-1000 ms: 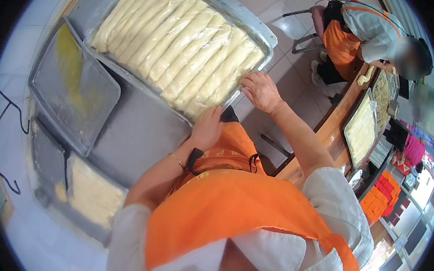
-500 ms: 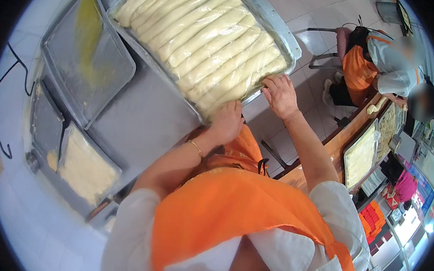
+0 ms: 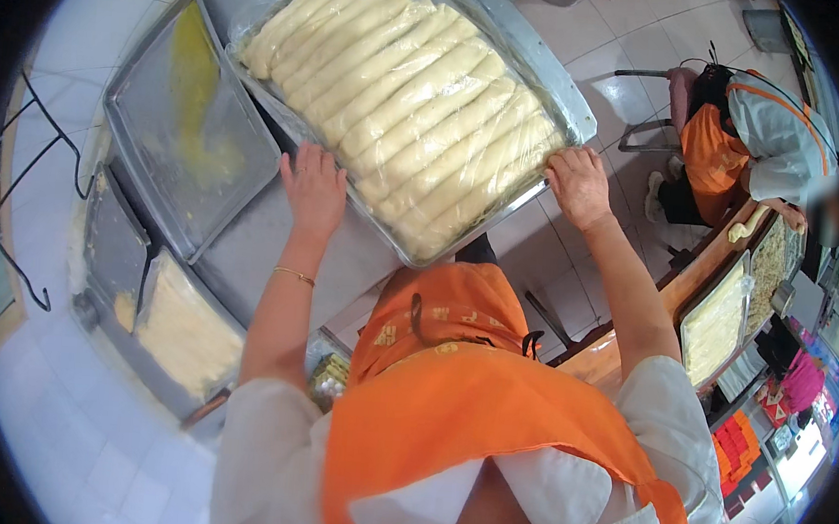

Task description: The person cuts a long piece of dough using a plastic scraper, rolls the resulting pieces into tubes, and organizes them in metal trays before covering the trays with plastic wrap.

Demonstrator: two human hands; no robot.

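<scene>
Hands grip the near rim of a large rectangular metal baking tray (image 3: 564, 98), which sits tilted across a grey steel worktable (image 3: 276, 253). The left hand (image 3: 313, 190) rests on the tray's near left edge, fingers together and curled over the rim. The right hand (image 3: 578, 183) holds the near right corner, fingers bent around the edge. Long pale dough rolls (image 3: 410, 98) lie side by side in the tray under clear plastic film. Just left of it lies an empty flat metal sheet pan (image 3: 173, 132) smeared with yellow. A thin gold bracelet (image 3: 294, 274) circles the left wrist. Another person in an orange apron (image 3: 734, 137) bends over a wooden counter (image 3: 687, 278) well to the right.
</scene>
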